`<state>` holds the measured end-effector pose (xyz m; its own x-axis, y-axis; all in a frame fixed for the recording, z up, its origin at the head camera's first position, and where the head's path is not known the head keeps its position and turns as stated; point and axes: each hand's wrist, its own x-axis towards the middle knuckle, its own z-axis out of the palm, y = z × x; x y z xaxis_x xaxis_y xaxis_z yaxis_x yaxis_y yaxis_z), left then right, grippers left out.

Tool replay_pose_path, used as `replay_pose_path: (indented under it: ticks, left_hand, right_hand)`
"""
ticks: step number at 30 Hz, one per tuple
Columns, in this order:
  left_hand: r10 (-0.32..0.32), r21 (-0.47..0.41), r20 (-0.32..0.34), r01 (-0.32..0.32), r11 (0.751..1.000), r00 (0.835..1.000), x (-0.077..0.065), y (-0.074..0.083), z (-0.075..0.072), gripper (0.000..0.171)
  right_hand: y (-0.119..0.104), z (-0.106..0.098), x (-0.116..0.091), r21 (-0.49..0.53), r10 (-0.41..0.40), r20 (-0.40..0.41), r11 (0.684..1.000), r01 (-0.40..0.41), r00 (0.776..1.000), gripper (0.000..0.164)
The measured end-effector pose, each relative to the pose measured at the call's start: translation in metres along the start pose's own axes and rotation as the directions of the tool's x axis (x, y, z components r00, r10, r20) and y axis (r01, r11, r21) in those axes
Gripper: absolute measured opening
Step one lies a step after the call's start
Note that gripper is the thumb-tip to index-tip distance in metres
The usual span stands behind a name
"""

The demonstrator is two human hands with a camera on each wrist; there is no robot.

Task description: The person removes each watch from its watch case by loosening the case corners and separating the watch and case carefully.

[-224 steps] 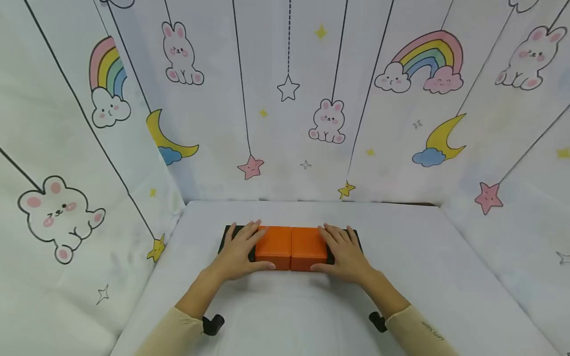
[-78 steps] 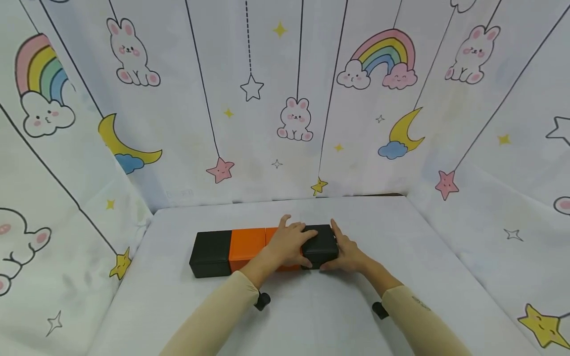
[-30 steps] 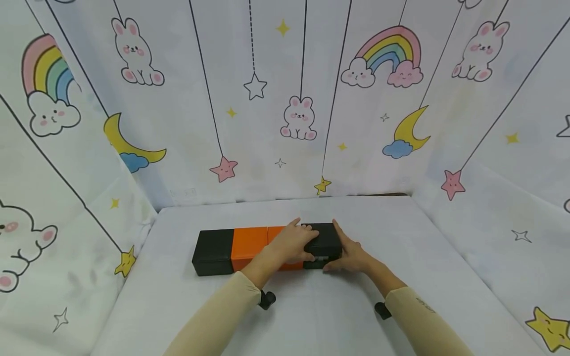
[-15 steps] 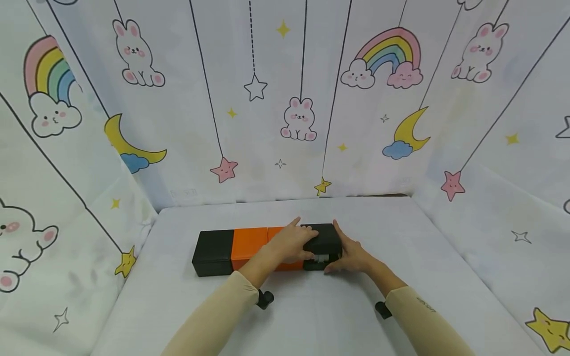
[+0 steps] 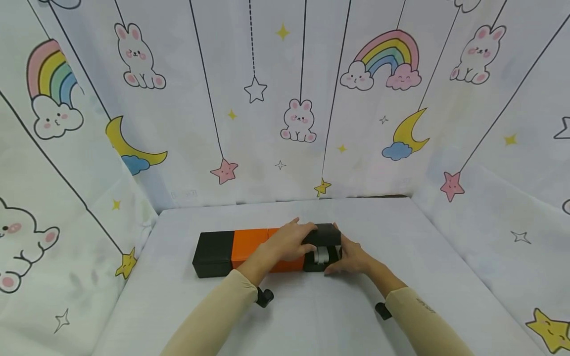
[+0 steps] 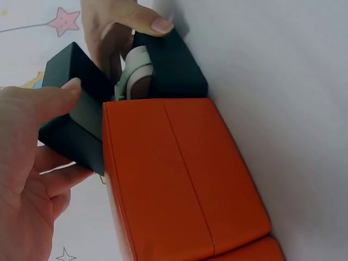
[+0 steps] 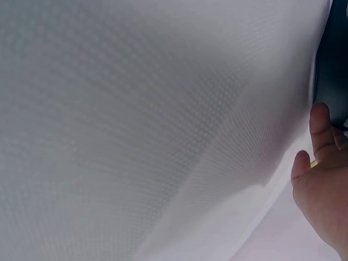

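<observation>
The rightmost box is black and hinged, its lid (image 5: 328, 234) tilted up above the base (image 5: 313, 267). Inside, a pale green band (image 6: 134, 64) loops round a light cushion, like a watch strap; its face is not visible. My left hand (image 5: 287, 243) pinches the lid, thumb at its front edge and fingers behind, as the left wrist view shows. My right hand (image 5: 353, 255) grips the base at its right end, thumb on the front. In the right wrist view only part of that hand (image 7: 326, 179) shows, against the box's dark side.
Two orange boxes (image 5: 249, 244) stand in a row left of the open one, touching it. Another black box (image 5: 213, 253), closed, ends the row. All rest on a white-covered table (image 5: 311, 316) before a patterned cloth backdrop (image 5: 267, 183).
Earlier both hands lay over the row's ends; they then moved to the right black box. Its lid has risen from closed to tilted up, exposing the pale band. The right hand stays put lately.
</observation>
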<state>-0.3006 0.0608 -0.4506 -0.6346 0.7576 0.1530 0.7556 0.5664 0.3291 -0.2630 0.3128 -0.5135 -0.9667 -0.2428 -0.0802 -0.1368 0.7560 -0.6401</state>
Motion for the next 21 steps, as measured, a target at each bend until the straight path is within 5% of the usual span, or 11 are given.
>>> replay_pose_path:
  ticks: [9,16,21]
  left_hand:
    - [0.124,-0.069,-0.057,-0.127,0.989,0.991,0.033,0.028,0.014,0.045]
    - [0.167,0.026,-0.255,-0.166,0.986,0.952,0.061,0.062,0.028,0.048]
    - [0.222,-0.034,-0.201,-0.234,0.972,0.954,0.069,0.09,0.049,0.063]
  right_hand:
    - [0.021,-0.015,-0.048,-0.021,0.11,-0.125,0.993,-0.113,0.986,0.123]
    - [0.04,-0.026,-0.098,-0.035,0.246,-0.167,0.966,-0.256,0.955,0.136]
    - [0.042,-0.02,-0.147,-0.011,0.349,-0.229,0.932,-0.361,0.909,0.139]
